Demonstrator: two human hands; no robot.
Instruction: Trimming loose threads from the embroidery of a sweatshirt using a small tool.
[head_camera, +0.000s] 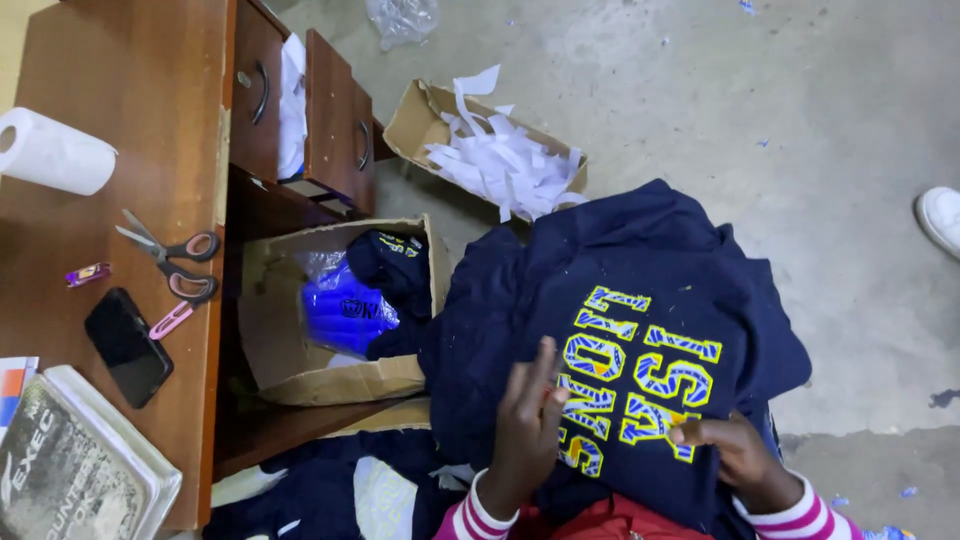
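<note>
Her left hand (525, 425) lies flat, fingers spread, on the navy shirt (610, 340); her right hand (735, 450) pinches its yellow lettering (640, 375).

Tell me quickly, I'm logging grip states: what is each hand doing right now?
Left hand: open, fingers spread, resting on the navy printed garment.
Right hand: fingers pinched at the yellow print on the garment; nothing separate visibly held.
</note>
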